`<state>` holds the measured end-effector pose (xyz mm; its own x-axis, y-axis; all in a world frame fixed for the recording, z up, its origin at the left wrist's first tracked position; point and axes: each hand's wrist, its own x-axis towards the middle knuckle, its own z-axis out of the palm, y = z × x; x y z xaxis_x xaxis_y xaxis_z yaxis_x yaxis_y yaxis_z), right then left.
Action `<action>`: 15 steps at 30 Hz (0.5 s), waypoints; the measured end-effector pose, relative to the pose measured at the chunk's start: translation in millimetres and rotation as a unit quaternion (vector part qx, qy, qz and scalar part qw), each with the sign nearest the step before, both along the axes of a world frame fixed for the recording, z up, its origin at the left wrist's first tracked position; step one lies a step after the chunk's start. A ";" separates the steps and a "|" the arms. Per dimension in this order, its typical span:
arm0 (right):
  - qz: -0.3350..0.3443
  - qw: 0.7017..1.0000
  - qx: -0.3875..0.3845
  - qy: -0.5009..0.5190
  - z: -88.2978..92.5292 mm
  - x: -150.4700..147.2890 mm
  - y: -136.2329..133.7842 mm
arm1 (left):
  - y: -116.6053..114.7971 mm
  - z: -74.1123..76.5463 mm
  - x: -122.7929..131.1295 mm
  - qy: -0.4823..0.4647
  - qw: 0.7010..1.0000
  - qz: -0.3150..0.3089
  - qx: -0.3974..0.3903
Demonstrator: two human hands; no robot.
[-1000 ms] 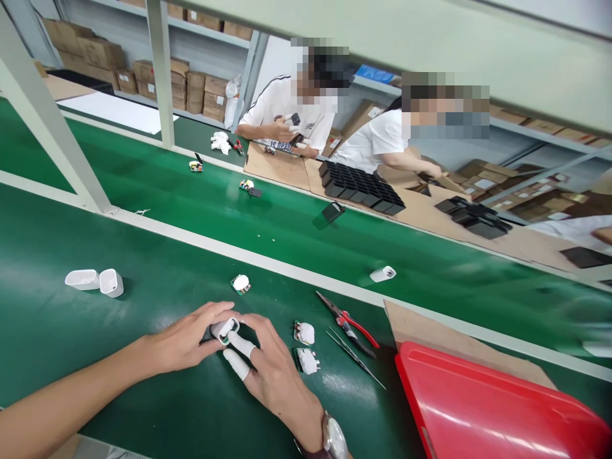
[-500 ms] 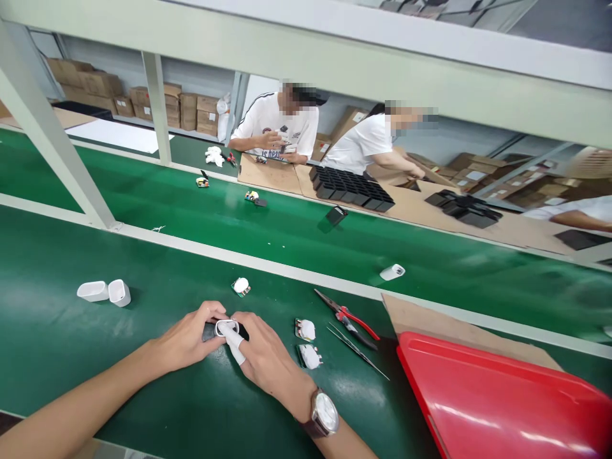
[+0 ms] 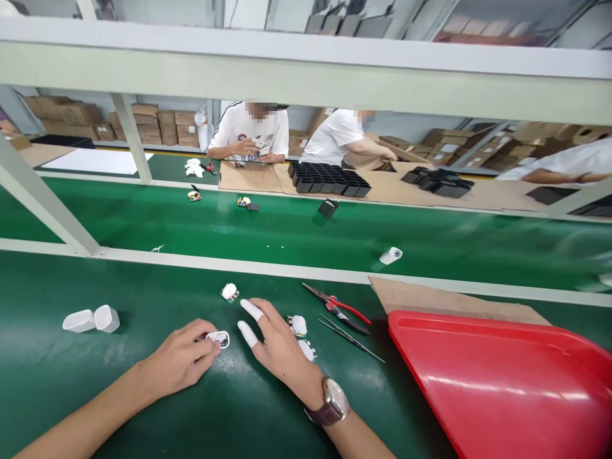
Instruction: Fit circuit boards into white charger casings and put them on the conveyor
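My left hand [image 3: 184,357] is closed around a white plastic housing [image 3: 220,338], its oval open end turned towards me with dark parts showing inside. To the right, my right hand [image 3: 280,357] is held open and empty, white finger cots on its thumb and index finger. Just past those fingertips lies a small circuit board with a white round top [image 3: 230,292]. Two more such boards sit beside the right hand: a circuit board [image 3: 298,326], and another circuit board [image 3: 306,350] partly covered by the hand. Two white housings [image 3: 106,318] lie at the left.
Red-handled long-nose pliers [image 3: 337,308] and tweezers [image 3: 351,339] lie right of my hand. A large red tray [image 3: 497,376] over cardboard fills the right. Beyond a pale rail, a green belt [image 3: 215,229] carries a white housing [image 3: 391,255]. Co-workers sit across it near black trays [image 3: 329,180].
My right hand has let go of the white housing and moved right, its fingers now spread. The left hand keeps hold of the housing. The camera view has tilted and shifted.
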<state>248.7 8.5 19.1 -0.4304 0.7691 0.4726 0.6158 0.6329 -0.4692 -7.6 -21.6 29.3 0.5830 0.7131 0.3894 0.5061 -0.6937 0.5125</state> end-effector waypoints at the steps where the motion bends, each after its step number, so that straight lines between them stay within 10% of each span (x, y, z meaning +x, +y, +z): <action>1: -0.006 0.999 0.007 -0.031 0.7 -2.2 4.9 | 3.9 6.1 0.6 0.008 1.000 -0.011 -0.013; 4: -0.018 0.991 0.015 -0.130 1.0 -15.7 19.9 | 37.4 26.1 -0.5 0.011 1.000 -0.011 -0.026; 11: -0.036 0.980 0.030 -0.193 -4.2 -35.6 15.7 | 187.1 46.0 -4.2 0.072 0.970 0.234 -0.001; 15: -0.040 0.982 0.025 -0.181 -2.3 -21.6 7.5 | 204.8 38.8 -9.6 0.076 0.966 0.246 -0.025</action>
<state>227.2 16.0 16.9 -0.5170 0.7870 0.3366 0.7852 0.5926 -0.1795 -17.2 183.2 68.1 0.2160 0.9342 0.2839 0.8399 -0.3260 0.4338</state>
